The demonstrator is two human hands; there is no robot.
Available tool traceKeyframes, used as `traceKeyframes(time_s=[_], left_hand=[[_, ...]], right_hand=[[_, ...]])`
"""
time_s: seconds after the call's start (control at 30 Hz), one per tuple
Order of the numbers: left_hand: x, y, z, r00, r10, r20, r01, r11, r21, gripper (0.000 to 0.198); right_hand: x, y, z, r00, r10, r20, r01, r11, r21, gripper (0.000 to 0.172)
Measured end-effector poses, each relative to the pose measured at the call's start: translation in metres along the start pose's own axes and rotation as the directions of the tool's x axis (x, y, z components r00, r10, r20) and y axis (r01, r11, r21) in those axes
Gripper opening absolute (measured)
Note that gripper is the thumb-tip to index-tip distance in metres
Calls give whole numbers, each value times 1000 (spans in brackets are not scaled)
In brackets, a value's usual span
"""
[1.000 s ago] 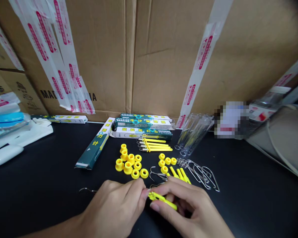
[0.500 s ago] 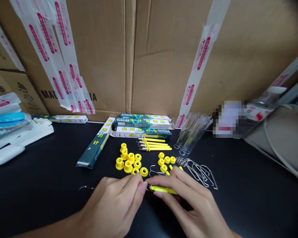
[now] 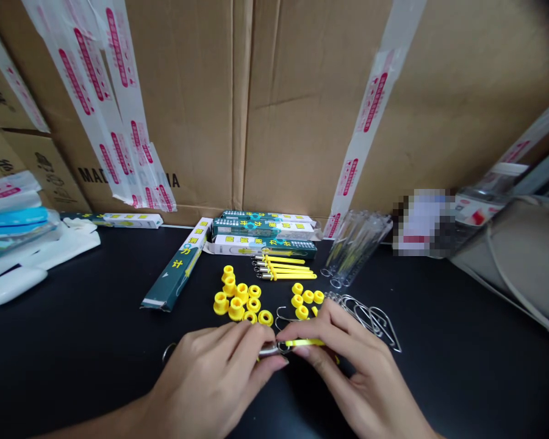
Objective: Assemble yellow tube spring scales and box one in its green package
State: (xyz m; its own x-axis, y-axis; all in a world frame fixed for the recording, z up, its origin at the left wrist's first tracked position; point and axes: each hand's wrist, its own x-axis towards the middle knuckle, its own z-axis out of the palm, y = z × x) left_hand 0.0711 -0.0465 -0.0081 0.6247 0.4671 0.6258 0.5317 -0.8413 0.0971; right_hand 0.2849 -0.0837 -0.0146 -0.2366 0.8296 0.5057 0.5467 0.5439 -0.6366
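Observation:
My left hand and my right hand meet over the black table. Between them lies a yellow plastic tube, pinched by my right fingers. My left fingers grip its silver metal end. A wire ring sticks out past my left hand, and its link to the metal end is hidden. Just beyond my hands sit a cluster of yellow plastic rings and a thin wire hook. The inner part of the tube is hidden by my fingers.
Assembled yellow tubes with metal ends lie before green-and-white boxes. Wire hooks and springs lie right, near clear glass tubes. White packets lie left; cardboard cartons stand behind.
My hands have moved closer together. The yellow tube has turned more level, its silver end now shows by my left fingers, and a wire ring has replaced the thin hook left of my left hand.

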Motion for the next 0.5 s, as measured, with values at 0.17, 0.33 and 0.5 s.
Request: traceKeyframes(time_s=[0.17, 0.33, 0.5], left_hand=[[0, -1, -1, 998, 1, -59, 3, 997, 71, 36], [0, 0, -2, 1000, 16, -23, -14, 998, 61, 35], [-3, 0, 1, 999, 36, 8, -37, 992, 117, 34]], right_hand=[[1, -3, 4, 977, 207, -53, -196, 966, 169, 15], [5, -14, 8, 860, 510, -23, -415, 724, 551, 19], [9, -19, 6, 822, 569, 22, -428, 592, 683, 25]])
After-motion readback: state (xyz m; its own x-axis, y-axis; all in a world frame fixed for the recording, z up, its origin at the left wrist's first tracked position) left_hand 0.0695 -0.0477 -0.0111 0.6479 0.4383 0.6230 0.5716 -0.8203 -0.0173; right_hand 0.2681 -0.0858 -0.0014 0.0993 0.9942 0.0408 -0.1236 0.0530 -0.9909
